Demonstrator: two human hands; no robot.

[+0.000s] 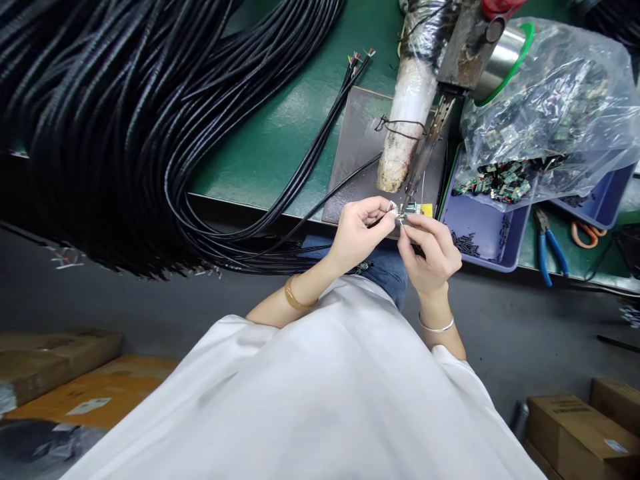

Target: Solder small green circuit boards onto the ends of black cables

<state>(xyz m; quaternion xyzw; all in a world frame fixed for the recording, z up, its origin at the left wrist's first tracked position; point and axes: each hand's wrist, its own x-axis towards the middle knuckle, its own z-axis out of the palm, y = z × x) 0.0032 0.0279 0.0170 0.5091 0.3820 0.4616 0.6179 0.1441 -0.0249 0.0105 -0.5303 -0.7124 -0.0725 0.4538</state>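
Note:
Under the tip of a soldering iron (426,152), my two hands meet at the near edge of a grey plate (357,150). My left hand (364,232) is closed in a pinch on thin wires (393,207), white and reddish at their ends. Between the thumb and fingers of my right hand (431,252) sits a tiny green circuit board (403,217), partly covered by the fingertips. The wire ends and the board are close together at the iron's tip; whether they touch is too small to tell. Just behind the right fingers lies a small yellow piece (427,209).
A plastic-wrapped tube (411,110) reaches down beside the iron. Black cables (125,120) heap on the left. To the right are a solder spool (500,63), a bag of circuit boards (560,100), a purple tray (493,257), blue-handled pliers (550,247) and orange-handled scissors (586,235).

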